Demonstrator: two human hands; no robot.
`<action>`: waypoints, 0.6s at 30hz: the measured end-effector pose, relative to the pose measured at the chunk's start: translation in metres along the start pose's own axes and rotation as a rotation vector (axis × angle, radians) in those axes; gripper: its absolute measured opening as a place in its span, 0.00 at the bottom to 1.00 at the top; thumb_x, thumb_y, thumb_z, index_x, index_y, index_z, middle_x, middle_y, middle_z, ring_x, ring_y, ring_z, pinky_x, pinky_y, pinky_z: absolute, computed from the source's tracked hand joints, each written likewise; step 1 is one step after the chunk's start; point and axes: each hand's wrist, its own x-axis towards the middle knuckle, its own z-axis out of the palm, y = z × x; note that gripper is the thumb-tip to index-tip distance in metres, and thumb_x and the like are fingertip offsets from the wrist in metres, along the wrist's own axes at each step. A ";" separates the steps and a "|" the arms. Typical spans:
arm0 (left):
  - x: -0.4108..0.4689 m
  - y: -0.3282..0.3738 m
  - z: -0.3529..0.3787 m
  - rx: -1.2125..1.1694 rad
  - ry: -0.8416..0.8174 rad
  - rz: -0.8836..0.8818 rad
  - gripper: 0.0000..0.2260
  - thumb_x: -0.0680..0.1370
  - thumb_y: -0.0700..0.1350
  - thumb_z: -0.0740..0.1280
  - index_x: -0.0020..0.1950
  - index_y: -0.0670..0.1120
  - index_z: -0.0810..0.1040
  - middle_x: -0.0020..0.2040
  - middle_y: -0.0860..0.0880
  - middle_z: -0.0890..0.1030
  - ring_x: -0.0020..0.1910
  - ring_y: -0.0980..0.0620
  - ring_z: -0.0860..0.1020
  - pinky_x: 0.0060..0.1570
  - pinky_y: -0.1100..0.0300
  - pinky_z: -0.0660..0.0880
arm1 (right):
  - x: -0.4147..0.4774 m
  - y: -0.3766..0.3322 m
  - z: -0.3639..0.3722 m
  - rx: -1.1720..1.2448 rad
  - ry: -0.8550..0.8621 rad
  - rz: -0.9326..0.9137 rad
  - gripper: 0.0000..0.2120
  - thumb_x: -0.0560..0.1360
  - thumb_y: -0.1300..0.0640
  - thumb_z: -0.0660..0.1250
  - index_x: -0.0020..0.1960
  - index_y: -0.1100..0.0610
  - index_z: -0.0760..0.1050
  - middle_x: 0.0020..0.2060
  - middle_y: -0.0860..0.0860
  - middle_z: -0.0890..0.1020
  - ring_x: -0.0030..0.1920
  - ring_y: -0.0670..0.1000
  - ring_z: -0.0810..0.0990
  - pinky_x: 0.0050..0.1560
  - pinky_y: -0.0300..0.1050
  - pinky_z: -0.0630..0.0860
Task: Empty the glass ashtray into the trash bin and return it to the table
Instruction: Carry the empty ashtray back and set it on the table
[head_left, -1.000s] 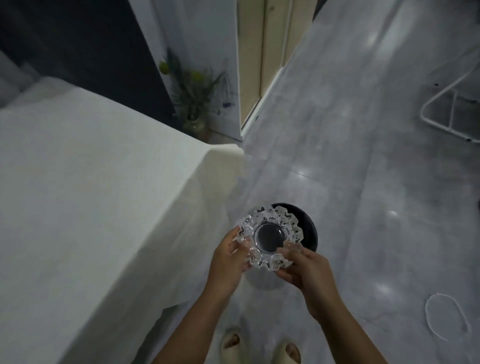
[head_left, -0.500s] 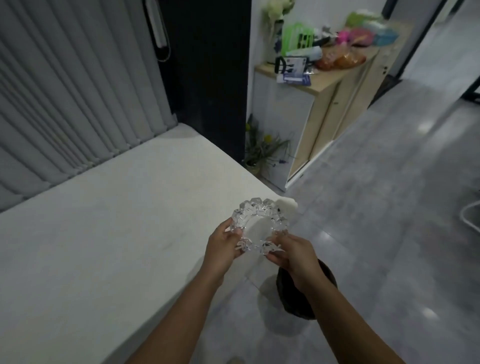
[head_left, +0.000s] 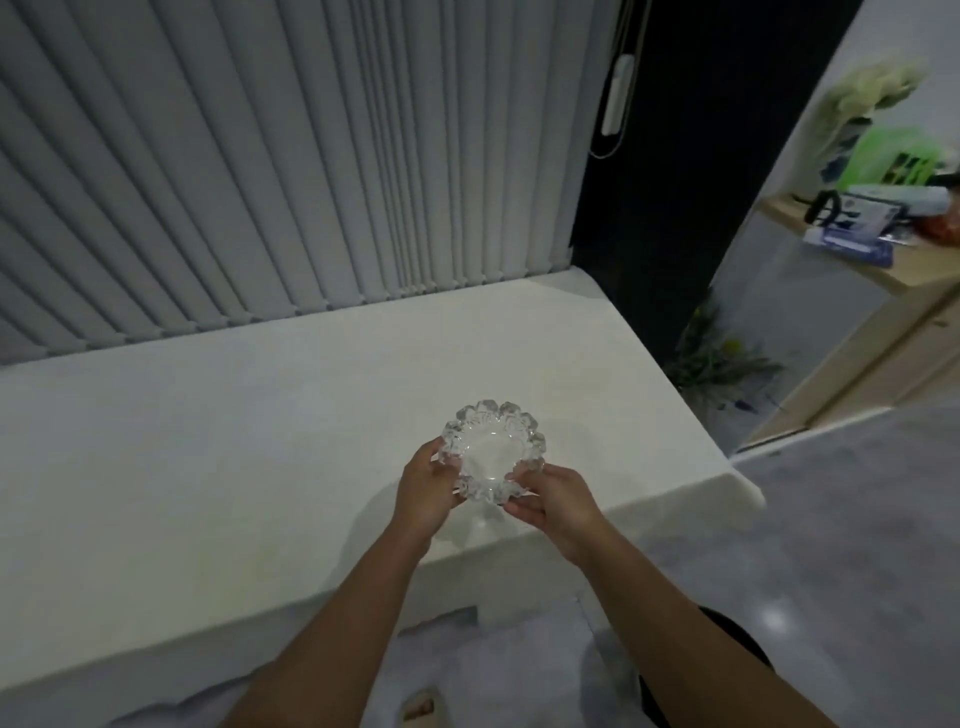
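The clear glass ashtray (head_left: 491, 449), round with a scalloped rim, is held a little above the white table (head_left: 234, 441) near its right front corner. My left hand (head_left: 426, 491) grips its left rim and my right hand (head_left: 553, 501) grips its lower right rim. The bowl looks empty and faces up. The black trash bin (head_left: 748, 654) stands on the floor at the lower right, mostly hidden behind my right forearm.
Grey vertical blinds (head_left: 260, 156) hang behind the table. A wooden cabinet (head_left: 857, 322) with bags and boxes on top stands at the right, with a plant (head_left: 717, 364) beside it. Grey tiled floor (head_left: 831, 545) runs along the table's right side.
The ashtray moved from above the bin up and left over the table, still held by both hands. My view turned from the floor toward the table and blinds.
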 end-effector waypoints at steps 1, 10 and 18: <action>0.005 -0.001 -0.015 -0.002 0.024 -0.002 0.16 0.80 0.37 0.61 0.68 0.44 0.72 0.54 0.41 0.80 0.50 0.42 0.81 0.41 0.57 0.81 | 0.006 0.004 0.014 -0.024 -0.026 0.014 0.05 0.75 0.67 0.64 0.47 0.63 0.78 0.43 0.59 0.82 0.39 0.58 0.83 0.39 0.44 0.83; 0.042 -0.027 -0.126 0.113 0.245 -0.083 0.09 0.77 0.37 0.64 0.56 0.45 0.73 0.50 0.43 0.80 0.40 0.50 0.79 0.32 0.60 0.79 | 0.046 0.046 0.133 -0.219 0.065 0.056 0.05 0.73 0.71 0.66 0.49 0.67 0.77 0.38 0.60 0.77 0.31 0.53 0.77 0.28 0.42 0.80; 0.057 -0.042 -0.177 0.305 0.334 -0.135 0.17 0.74 0.39 0.67 0.63 0.42 0.75 0.56 0.44 0.82 0.46 0.47 0.81 0.44 0.63 0.79 | 0.066 0.076 0.189 -0.469 0.120 -0.017 0.11 0.71 0.67 0.66 0.35 0.54 0.77 0.34 0.54 0.81 0.38 0.60 0.83 0.43 0.57 0.83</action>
